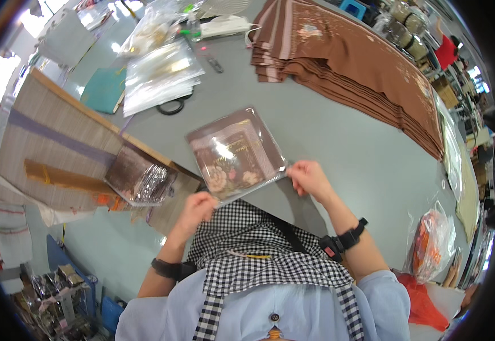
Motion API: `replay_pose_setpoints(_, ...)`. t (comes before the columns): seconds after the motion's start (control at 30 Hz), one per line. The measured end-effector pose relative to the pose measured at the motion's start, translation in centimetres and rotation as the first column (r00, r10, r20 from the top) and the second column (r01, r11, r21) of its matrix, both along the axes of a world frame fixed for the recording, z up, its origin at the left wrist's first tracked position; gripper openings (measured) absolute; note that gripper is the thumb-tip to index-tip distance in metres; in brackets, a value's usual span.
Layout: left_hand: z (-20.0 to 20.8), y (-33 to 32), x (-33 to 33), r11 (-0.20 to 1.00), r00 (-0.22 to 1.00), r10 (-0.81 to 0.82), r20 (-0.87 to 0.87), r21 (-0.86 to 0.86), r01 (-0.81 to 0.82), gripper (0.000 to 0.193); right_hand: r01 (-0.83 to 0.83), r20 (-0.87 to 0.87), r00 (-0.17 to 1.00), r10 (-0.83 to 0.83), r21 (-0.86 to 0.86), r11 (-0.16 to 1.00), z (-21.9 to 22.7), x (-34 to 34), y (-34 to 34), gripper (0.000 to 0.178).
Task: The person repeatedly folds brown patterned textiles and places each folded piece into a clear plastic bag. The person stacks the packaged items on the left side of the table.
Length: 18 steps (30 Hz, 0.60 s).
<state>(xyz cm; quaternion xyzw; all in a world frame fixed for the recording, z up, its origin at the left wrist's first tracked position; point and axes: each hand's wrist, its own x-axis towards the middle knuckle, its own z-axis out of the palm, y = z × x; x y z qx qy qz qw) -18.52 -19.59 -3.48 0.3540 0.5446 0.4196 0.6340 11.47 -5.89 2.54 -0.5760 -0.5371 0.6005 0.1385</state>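
A square clear plastic package (233, 150) holds a folded brown cloth with pink flowers and a shiny label area. It lies slightly turned above the grey table, close in front of me. My left hand (199, 208) pinches its near left corner, fingers closed. At the near right corner, the closed fingers of my right hand (310, 179) grip the package's edge. Glare hides part of the cloth under the plastic. To the left, more brown packages in shiny plastic (139, 176) rest in a wooden-sided tray (54, 116).
A stack of brown patterned cloths (349, 62) covers the far right of the table. Clear plastic bags (162, 71), a teal cloth or folder (104, 90), a black tape-like ring (170, 107) and a small cutter (214, 62) lie farther left. A bag with orange contents (431, 244) stands at right.
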Motion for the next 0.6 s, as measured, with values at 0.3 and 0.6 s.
replay_pose_setpoints(0.3, -0.1, -1.6, 0.3, 0.85, 0.735, 0.474, 0.485, -0.034, -0.525, 0.04, -0.554, 0.452, 0.797, 0.4, 0.811, 0.189, -1.2, -7.5, -3.9, 0.037)
replay_pose_setpoints(0.6, 6.4, -12.6, -15.6, 0.777, 0.751, 0.621, 0.225, -0.049, -0.628, 0.036, -0.425, 0.388, 0.905, 0.174, 0.82, 0.383, -2.6, -0.8, -4.0, 0.035)
